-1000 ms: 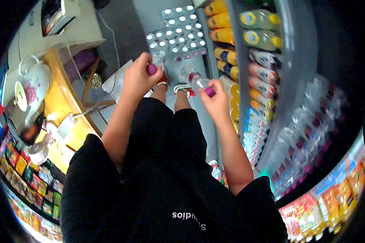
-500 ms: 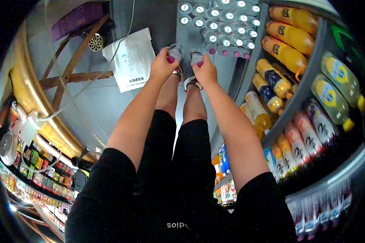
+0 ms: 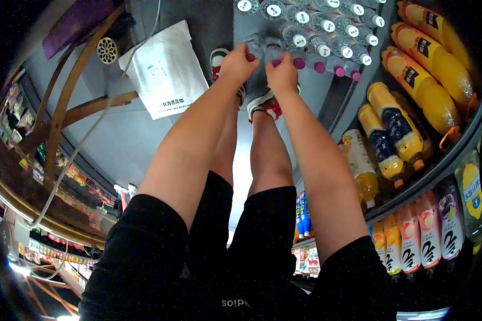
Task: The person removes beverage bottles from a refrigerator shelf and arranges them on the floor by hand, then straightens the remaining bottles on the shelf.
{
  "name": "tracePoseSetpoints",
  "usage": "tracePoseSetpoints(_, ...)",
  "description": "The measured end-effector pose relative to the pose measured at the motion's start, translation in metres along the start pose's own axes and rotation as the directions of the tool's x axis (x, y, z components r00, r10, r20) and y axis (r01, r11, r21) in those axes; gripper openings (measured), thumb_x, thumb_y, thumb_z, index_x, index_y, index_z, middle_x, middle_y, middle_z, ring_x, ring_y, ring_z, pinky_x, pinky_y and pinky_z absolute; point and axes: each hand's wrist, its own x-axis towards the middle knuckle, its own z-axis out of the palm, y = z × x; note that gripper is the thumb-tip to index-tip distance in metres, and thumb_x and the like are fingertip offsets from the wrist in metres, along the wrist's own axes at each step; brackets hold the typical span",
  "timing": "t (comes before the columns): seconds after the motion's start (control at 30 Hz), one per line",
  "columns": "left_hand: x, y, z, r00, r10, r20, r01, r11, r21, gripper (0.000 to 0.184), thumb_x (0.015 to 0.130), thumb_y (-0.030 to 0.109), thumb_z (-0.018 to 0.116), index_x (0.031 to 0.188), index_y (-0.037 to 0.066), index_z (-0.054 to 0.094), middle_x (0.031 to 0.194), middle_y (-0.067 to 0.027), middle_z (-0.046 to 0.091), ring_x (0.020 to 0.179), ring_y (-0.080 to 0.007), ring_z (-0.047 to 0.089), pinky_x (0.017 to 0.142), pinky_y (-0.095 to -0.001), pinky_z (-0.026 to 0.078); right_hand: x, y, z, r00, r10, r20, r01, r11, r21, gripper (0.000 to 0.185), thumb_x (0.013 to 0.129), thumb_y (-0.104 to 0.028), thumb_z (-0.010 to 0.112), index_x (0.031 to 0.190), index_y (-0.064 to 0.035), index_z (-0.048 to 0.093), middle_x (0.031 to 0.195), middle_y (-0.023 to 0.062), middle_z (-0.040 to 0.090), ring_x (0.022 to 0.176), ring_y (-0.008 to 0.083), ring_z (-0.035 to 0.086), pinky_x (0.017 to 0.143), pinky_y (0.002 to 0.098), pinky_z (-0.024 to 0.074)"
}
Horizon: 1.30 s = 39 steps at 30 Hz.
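Head view: black shirt (image 3: 235, 283) nearest, then black shorts (image 3: 273, 214), both bare arms reaching forward and down. Left hand (image 3: 240, 68) grip closed on the purple cap end of a clear plastic bottle, left bottle (image 3: 254, 47). Right hand (image 3: 282, 75) grip closed on the purple cap end of another, right bottle (image 3: 273, 48). The two held bottles are side by side, just beyond the hands; can't tell if their bases touch the floor (image 3: 112, 139).

Right of the right hand: row of purple-capped bottles (image 3: 319, 67), near the right bottle. White-capped bottles (image 3: 323, 24) sit in packed rows beyond it. Shoes (image 3: 265, 106) on the floor, below the hands in view. White printed bag (image 3: 166, 69) lies flat left of the left hand, cable (image 3: 107, 104) running past it.

Right side: drinks shelf (image 3: 412, 195) with large orange drink bottles (image 3: 426, 48), blue-labelled yellow bottles (image 3: 393, 125), and pink-labelled bottles (image 3: 428, 235). Left side: wooden frame (image 3: 64, 101), purple box (image 3: 72, 27), round patterned piece (image 3: 107, 50). Far lower left: packaged goods (image 3: 53, 254), too small to read.
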Motion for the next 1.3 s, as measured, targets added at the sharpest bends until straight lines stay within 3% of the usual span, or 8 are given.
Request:
tracePoseSetpoints(0.3, 0.009, 0.009, 0.002, 0.965, 0.262, -0.003, -0.259, 0.956, 0.139, 0.04, 0.071, 0.025, 0.067, 0.102, 0.006, 0.051, 0.097, -0.0175, 0.061, 0.09, -0.0335, 0.059, 0.076, -0.0396, 0.048, 0.017, -0.001, 0.003, 0.991, 0.095, 0.094, -0.105, 0.988, 0.109, 0.045, 0.075, -0.021, 0.062, 0.112, -0.001, 0.048, 0.094, 0.0235, 0.061, 0.085, 0.0403, 0.06, 0.074, 0.0458, 0.0485)
tracePoseSetpoints(0.43, -0.011, 0.02, -0.007, 0.989, 0.139, 0.043, -0.144, 0.976, 0.162, 0.046, 0.073, 0.028, 0.066, 0.109, 0.004, 0.049, 0.105, -0.0192, 0.058, 0.097, -0.034, 0.058, 0.081, -0.0413, 0.046, -0.009, -0.01, -0.018, 0.995, 0.076, 0.069, -0.085, 0.986, 0.143, 0.045, 0.075, -0.023, 0.061, 0.114, -0.0027, 0.049, 0.098, 0.0239, 0.061, 0.087, 0.0401, 0.06, 0.077, 0.0463, 0.0478)
tracePoseSetpoints(0.63, -0.064, 0.051, -0.053, 0.991, 0.106, 0.078, -0.116, 0.985, 0.129, 0.048, 0.072, 0.026, 0.065, 0.113, 0.005, 0.052, 0.107, -0.0209, 0.059, 0.098, -0.0369, 0.056, 0.084, -0.0419, 0.045, -0.086, -0.029, -0.1, 0.853, 0.249, 0.458, -0.398, 0.879, 0.263, 0.028, 0.077, -0.016, 0.057, 0.102, -0.0025, 0.052, 0.077, 0.0158, 0.062, 0.05, 0.023, 0.061, 0.044, 0.0356, 0.0494)
tracePoseSetpoints(0.7, -0.082, 0.067, -0.083, 0.941, 0.025, 0.337, -0.126, 0.951, 0.282, 0.049, 0.071, 0.032, 0.063, 0.111, 0.005, 0.054, 0.105, -0.0218, 0.06, 0.097, -0.0372, 0.057, 0.083, -0.0416, 0.045, -0.114, -0.029, -0.131, 0.853, 0.222, 0.473, -0.361, 0.905, 0.225, 0.027, 0.08, -0.015, 0.056, 0.104, -0.003, 0.053, 0.069, 0.0126, 0.06, 0.052, 0.0208, 0.062, 0.041, 0.0327, 0.05)
tracePoseSetpoints(1.0, -0.184, 0.151, -0.186, 0.925, 0.205, 0.321, -0.274, 0.943, 0.187, 0.039, 0.073, 0.034, 0.059, 0.101, 0.007, 0.058, 0.098, -0.0172, 0.063, 0.092, -0.0317, 0.06, 0.08, -0.0387, 0.046, -0.265, -0.018, -0.289, 0.925, 0.326, 0.194, -0.377, 0.839, 0.393, 0.017, 0.081, -0.017, 0.055, 0.092, -0.0047, 0.053, 0.075, 0.009, 0.058, 0.05, 0.0188, 0.059, 0.035, 0.0311, 0.0436)
tracePoseSetpoints(1.1, -0.212, 0.179, -0.203, 0.878, 0.259, 0.402, -0.31, 0.949, 0.066, 0.039, 0.073, 0.032, 0.061, 0.102, 0.007, 0.058, 0.09, -0.0173, 0.063, 0.089, -0.0289, 0.061, 0.078, -0.0364, 0.047, -0.324, -0.032, -0.332, 0.954, 0.299, 0.017, -0.262, 0.805, 0.533, 0.021, 0.08, -0.02, 0.057, 0.093, -0.0038, 0.055, 0.069, 0.0089, 0.059, 0.049, 0.0179, 0.059, 0.037, 0.0298, 0.0439)
tracePoseSetpoints(1.13, -0.202, 0.161, -0.189, 0.833, 0.428, 0.351, -0.474, 0.879, 0.054, 0.036, 0.074, 0.029, 0.06, 0.102, 0.006, 0.058, 0.085, -0.0166, 0.063, 0.085, -0.0274, 0.062, 0.075, -0.0351, 0.047, -0.348, -0.04, -0.345, 0.964, 0.262, -0.054, -0.188, 0.808, 0.558, 0.02, 0.081, -0.019, 0.056, 0.094, -0.004, 0.055, 0.07, 0.008, 0.06, 0.05, 0.0166, 0.059, 0.037, 0.0289, 0.0431)
tracePoseSetpoints(1.3, -0.237, 0.186, -0.183, 0.755, 0.475, 0.452, -0.495, 0.865, -0.082, 0.03, 0.076, 0.023, 0.059, 0.1, 0.004, 0.057, 0.08, -0.0149, 0.062, 0.077, -0.0255, 0.061, 0.068, -0.0343, 0.047, -0.44, -0.061, -0.395, 0.915, 0.333, -0.227, -0.094, 0.724, 0.683, 0.02, 0.083, -0.016, 0.056, 0.097, -0.002, 0.055, 0.076, 0.0065, 0.06, 0.054, 0.0118, 0.057, 0.043, 0.0248, 0.0436)
